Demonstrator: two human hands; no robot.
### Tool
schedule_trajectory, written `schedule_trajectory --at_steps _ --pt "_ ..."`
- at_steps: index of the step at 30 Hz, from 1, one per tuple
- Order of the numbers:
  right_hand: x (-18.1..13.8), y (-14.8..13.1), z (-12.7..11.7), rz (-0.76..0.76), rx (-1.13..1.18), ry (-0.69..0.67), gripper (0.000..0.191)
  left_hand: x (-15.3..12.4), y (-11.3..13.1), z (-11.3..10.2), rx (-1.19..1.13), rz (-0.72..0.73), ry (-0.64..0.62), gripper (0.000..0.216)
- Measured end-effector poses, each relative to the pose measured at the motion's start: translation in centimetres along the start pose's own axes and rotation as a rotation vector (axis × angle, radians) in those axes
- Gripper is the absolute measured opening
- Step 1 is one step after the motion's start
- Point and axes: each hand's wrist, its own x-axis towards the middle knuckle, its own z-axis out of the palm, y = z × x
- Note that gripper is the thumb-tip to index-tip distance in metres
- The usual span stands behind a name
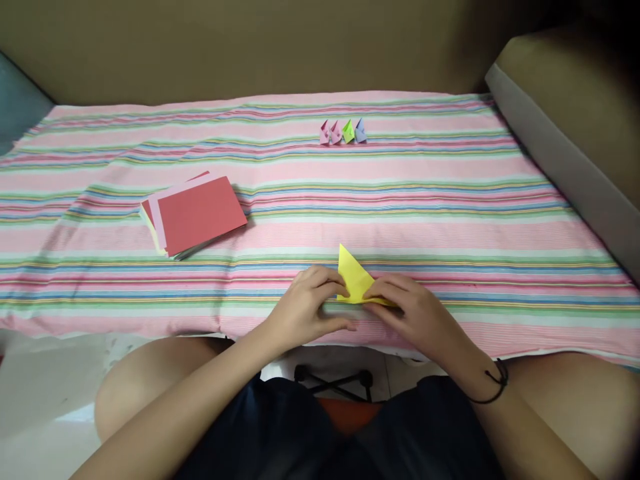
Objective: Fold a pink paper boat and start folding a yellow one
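Observation:
A yellow paper [353, 275], folded to a triangle with one corner standing up, lies near the front edge of a bed covered in a pink striped sheet [450, 220]. My left hand [311, 305] pinches its left corner, fingers curled. My right hand [417, 313] presses and pinches its right side, fingers bent down on the paper. Both hands touch the paper from either side.
A stack of coloured paper sheets [196, 213] with a red one on top lies to the left. Several small folded paper pieces [343, 131], pink, green and blue, stand in a row at the back. A brown cushion [575, 127] borders the right side.

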Motion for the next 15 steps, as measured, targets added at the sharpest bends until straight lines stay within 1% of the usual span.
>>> schedule_trajectory --at_steps 2,4,5,7,9,15 --pt "0.0 -0.1 -0.2 0.101 0.059 -0.002 0.01 0.1 0.0 0.6 0.01 -0.035 0.069 0.024" --pt "0.1 -0.2 -0.4 0.19 0.109 -0.009 0.014 0.4 0.1 1.1 0.014 -0.103 0.123 0.011" --pt "0.1 -0.2 -0.5 0.233 0.137 -0.007 0.018 0.6 0.2 1.3 0.015 -0.141 0.132 0.01" --pt "0.1 -0.3 -0.6 0.317 0.18 0.017 0.021 0.9 0.4 1.5 0.026 -0.211 0.126 0.009" --pt "0.2 -0.4 -0.4 0.376 0.188 0.054 0.019 1.2 0.8 1.5 0.044 -0.256 0.115 0.009" --pt "0.3 -1.2 0.9 0.462 0.071 0.156 0.015 1.2 1.4 1.5 0.118 -0.302 0.099 0.009"
